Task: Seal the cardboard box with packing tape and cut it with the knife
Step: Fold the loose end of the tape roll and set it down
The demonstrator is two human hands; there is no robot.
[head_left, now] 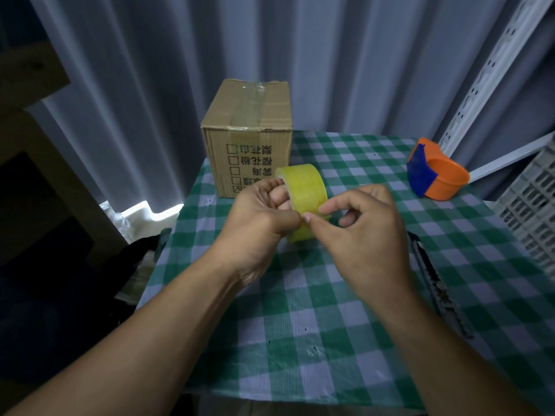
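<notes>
A cardboard box (249, 136) stands at the far left of the table, with a strip of clear tape running over its top and down its front. Just in front of it I hold a yellowish roll of packing tape (303, 187) above the table. My left hand (261, 217) grips the roll with fingers through its core. My right hand (366, 223) pinches at the roll's outer surface with thumb and forefinger. A dark utility knife (432, 274) lies on the cloth to the right of my right wrist.
The table carries a green-and-white checked cloth (330, 325). An orange and blue tape dispenser (435, 169) sits at the far right. A grey plastic crate (534, 205) stands off the right edge; curtains hang behind, and dark clutter lies left of the table.
</notes>
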